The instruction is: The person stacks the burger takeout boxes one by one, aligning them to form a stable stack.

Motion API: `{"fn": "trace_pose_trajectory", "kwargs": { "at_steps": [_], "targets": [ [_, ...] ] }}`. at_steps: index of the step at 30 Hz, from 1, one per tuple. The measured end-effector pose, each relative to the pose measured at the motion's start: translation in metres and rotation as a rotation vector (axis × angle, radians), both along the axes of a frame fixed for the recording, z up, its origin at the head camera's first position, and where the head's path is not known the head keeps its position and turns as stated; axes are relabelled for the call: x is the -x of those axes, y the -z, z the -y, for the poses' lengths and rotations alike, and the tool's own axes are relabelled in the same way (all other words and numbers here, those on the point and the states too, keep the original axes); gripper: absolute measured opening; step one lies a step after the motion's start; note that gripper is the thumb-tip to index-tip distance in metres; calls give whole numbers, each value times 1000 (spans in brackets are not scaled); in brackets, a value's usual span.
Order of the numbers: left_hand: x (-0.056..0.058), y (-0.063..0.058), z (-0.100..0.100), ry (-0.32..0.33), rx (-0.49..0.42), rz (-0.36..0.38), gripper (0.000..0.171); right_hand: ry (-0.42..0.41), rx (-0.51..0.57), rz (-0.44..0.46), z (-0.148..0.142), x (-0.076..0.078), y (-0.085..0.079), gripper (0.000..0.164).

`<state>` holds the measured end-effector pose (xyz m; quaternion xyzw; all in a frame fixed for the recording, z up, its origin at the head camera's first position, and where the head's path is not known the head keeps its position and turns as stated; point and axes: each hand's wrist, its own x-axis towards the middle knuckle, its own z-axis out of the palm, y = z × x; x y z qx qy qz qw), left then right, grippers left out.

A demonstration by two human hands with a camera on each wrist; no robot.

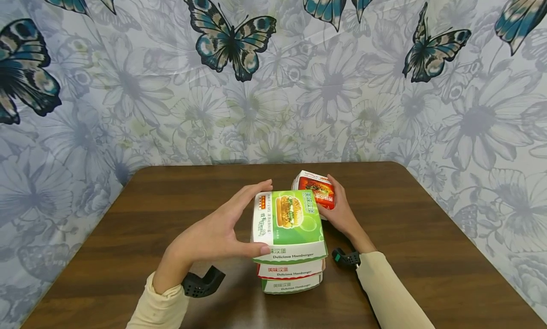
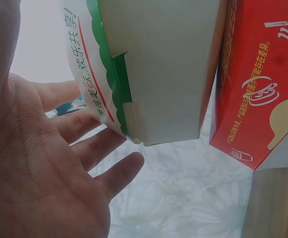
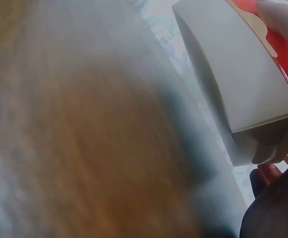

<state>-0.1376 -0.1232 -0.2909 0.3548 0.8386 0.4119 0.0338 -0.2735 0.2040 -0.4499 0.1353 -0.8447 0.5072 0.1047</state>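
Observation:
My left hand point(image 1: 209, 229) spans the left side of a green-and-white hamburger box point(image 1: 295, 224), thumb on its front edge and fingers reaching round the back. That box tops a stack, above a red-trimmed hamburger box point(image 1: 292, 268) and a green-trimmed one point(image 1: 290, 285). The left wrist view shows several fingertips hidden behind the green box point(image 2: 158, 74) and one finger point(image 2: 126, 168) free of it. Just behind the stack, my right hand point(image 1: 339, 210) grips a red hamburger box point(image 1: 316, 189), its thumb near the stack's top box. Part of that red box is hidden.
The brown wooden table point(image 1: 128, 243) lies under everything. Behind it hangs a floral cloth point(image 1: 333, 87) with printed butterflies. Each wrist wears a dark camera mount, one at the left point(image 1: 202, 282) and one at the right point(image 1: 346, 258). Much of the right wrist view is blurred.

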Motion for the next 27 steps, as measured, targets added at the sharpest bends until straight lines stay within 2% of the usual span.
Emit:
{"fn": "trace_pose_trajectory", "kwargs": {
  "at_steps": [12,26,27],
  "targets": [
    [-1,0,1,-7,12,-16,98,-1,13,3,2,-1,-3,92],
    [-1,2,0,-15,25,-20,98,-14,10,-44,5,-1,-9,91],
    [-1,2,0,-15,26,-23,98,-19,16,-34,7,-5,-14,90]
  ]
}}
